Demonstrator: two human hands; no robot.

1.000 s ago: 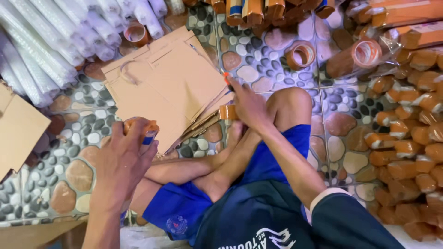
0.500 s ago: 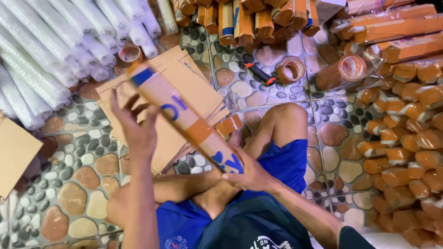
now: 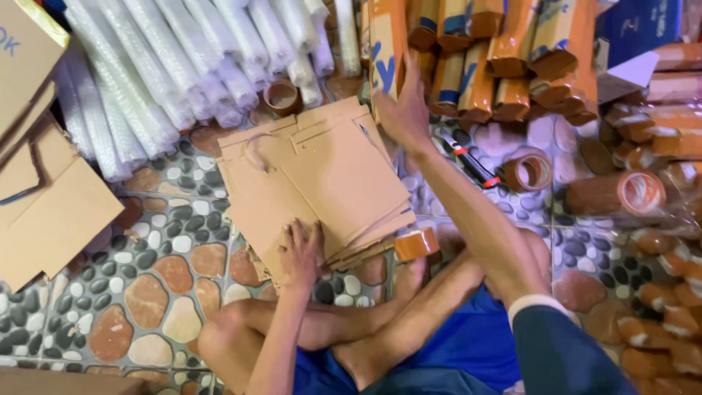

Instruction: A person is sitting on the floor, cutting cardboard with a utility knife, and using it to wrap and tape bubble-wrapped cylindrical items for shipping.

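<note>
I sit cross-legged on a pebble-patterned floor. My left hand (image 3: 302,254) lies flat, fingers apart, on the near edge of a stack of flattened brown cardboard sheets (image 3: 322,172) in front of my knees. My right hand (image 3: 403,111) reaches far forward and grips a long, narrow brown box with blue print (image 3: 385,51). That box stands against a pile of similar taped boxes (image 3: 504,58) at the top. A roll of brown tape (image 3: 417,243) rests by the stack's right corner, next to my leg.
Rolls of bubble wrap (image 3: 175,73) lie at the top left, and more flat cardboard (image 3: 51,212) at the left. Other tape rolls (image 3: 528,172) (image 3: 281,95) and a black-and-red cutter (image 3: 468,161) lie on the floor. Wrapped brown packages (image 3: 658,241) are heaped along the right side.
The long box was in both hands over my lap; my right hand has carried it forward to the pile at the top. My left hand let go and dropped onto the cardboard stack.
</note>
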